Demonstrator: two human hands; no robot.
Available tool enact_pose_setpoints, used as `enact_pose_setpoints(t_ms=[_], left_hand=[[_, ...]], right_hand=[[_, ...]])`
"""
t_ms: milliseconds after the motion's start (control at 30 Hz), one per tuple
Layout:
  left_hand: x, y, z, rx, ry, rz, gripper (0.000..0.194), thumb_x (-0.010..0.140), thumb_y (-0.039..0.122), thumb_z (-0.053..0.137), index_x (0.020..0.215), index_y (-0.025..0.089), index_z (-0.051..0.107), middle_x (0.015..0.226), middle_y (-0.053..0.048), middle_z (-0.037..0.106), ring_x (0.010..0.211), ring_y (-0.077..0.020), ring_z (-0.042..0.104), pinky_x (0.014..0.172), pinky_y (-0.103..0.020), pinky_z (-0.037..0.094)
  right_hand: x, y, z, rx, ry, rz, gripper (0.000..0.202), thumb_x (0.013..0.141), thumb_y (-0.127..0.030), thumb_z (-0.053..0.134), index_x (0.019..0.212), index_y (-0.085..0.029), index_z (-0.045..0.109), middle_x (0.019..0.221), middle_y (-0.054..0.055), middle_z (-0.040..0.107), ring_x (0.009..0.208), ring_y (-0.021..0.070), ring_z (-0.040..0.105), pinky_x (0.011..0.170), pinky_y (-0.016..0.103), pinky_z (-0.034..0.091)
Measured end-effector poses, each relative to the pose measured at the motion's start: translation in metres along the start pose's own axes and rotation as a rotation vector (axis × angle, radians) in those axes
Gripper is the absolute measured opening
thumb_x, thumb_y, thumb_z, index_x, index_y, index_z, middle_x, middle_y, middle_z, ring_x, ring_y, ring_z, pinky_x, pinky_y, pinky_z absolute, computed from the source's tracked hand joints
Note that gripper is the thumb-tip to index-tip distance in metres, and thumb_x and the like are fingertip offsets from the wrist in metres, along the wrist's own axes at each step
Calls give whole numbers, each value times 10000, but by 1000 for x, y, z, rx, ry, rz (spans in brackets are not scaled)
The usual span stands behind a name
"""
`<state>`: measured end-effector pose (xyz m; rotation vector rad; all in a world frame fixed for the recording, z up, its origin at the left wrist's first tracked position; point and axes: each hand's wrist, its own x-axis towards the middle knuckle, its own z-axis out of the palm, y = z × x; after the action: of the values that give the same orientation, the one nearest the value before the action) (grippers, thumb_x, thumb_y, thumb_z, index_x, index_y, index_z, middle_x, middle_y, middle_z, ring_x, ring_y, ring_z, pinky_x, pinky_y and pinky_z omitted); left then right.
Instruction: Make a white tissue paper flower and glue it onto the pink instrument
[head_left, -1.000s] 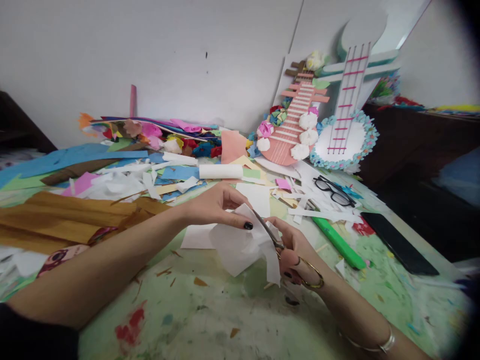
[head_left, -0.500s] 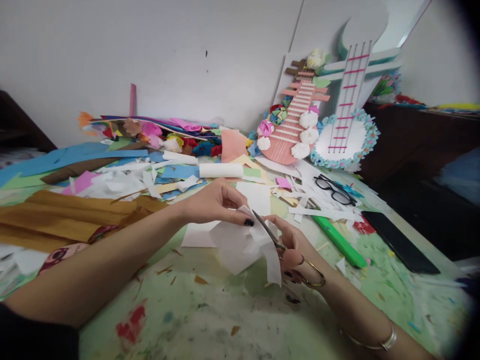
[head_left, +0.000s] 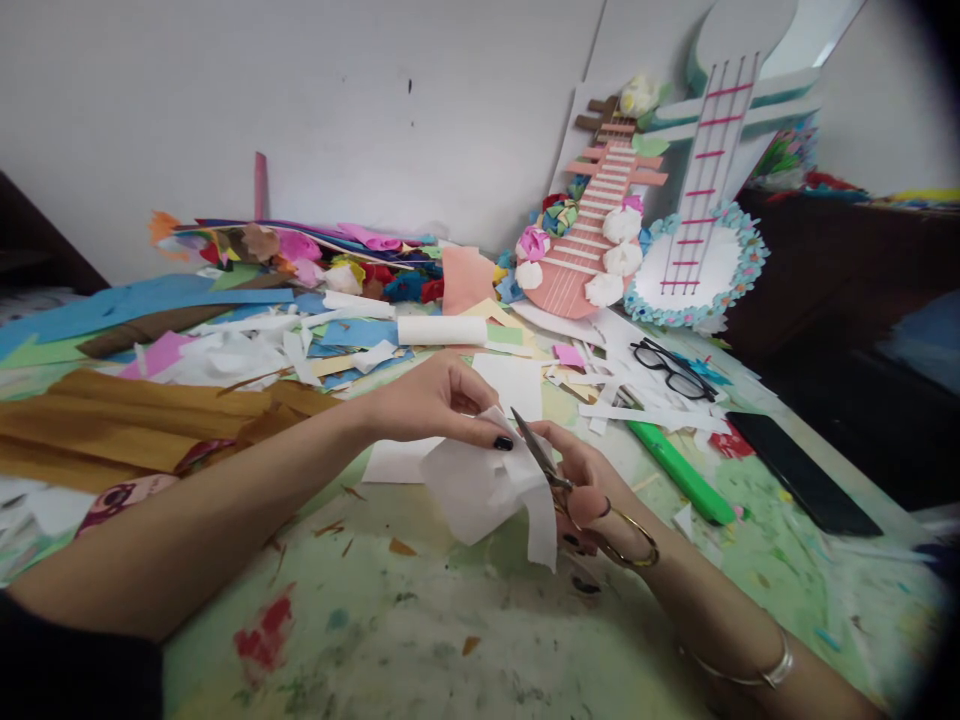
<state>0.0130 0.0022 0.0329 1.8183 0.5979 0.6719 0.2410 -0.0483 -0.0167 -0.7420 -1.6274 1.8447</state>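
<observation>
My left hand [head_left: 442,402] pinches a sheet of thin white paper [head_left: 469,490] near its top edge, thumb in front. Gold-handled scissors [head_left: 538,450] are in my right hand [head_left: 585,490], with fingers through the handle loops. Their blades point up and to the left, right beside the paper and my left thumb. A narrow strip [head_left: 542,525] of the paper hangs down below the blades. Whether the blades are fully closed is hard to make out. Behind the held paper, a flat white sheet [head_left: 397,462] lies on the table.
A green box cutter [head_left: 682,475], a black phone [head_left: 802,475] and black glasses [head_left: 675,370] lie at the right. Brown crepe paper [head_left: 127,425] covers the left side. Scraps and a white roll [head_left: 441,331] lie behind my hands. Two paper instruments, one pink [head_left: 574,270], lean on the wall.
Both hands keep their grip on the paper and scissors. The scissors have shifted very slightly right, and the whole view has moved a little.
</observation>
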Motion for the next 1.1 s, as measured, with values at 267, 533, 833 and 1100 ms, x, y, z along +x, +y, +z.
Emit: enact_pose_setpoints(t_ms=[267, 533, 833, 1100], left_hand=[[0, 1, 2, 11, 6, 0, 62, 720, 197, 735, 735, 148, 770, 618, -26, 671, 567, -87, 544, 529, -185, 451], [-1, 1, 2, 23, 4, -16, 150, 719, 243, 734, 655, 108, 726, 579, -18, 610, 546, -80, 505, 491, -180, 405], [-2, 3, 3, -6, -2, -56, 100, 717, 215, 729, 677, 125, 742, 602, -20, 640, 548, -83, 529, 498, -175, 422], [-1, 1, 3, 10, -1, -75, 110, 706, 235, 744, 701, 126, 755, 614, -32, 658, 554, -89, 546, 490, -171, 431]], right_hand=[[-1, -1, 3, 23, 27, -10, 842, 612, -728, 708, 1237, -231, 440, 484, -98, 470, 315, 41, 318, 298, 139, 266], [-1, 6, -3, 15, 61, -18, 899, 583, -699, 750, 1279, -216, 450, 564, -74, 511, 322, 37, 345, 284, 146, 298], [0, 5, 1, 1, 78, 21, 947, 550, -748, 728, 1286, -219, 452, 590, -55, 528, 337, 40, 339, 289, 153, 294], [3, 13, -6, -87, 111, 18, 983, 508, -804, 698, 1281, -244, 464, 570, -40, 521, 410, 114, 453, 347, 210, 362]])
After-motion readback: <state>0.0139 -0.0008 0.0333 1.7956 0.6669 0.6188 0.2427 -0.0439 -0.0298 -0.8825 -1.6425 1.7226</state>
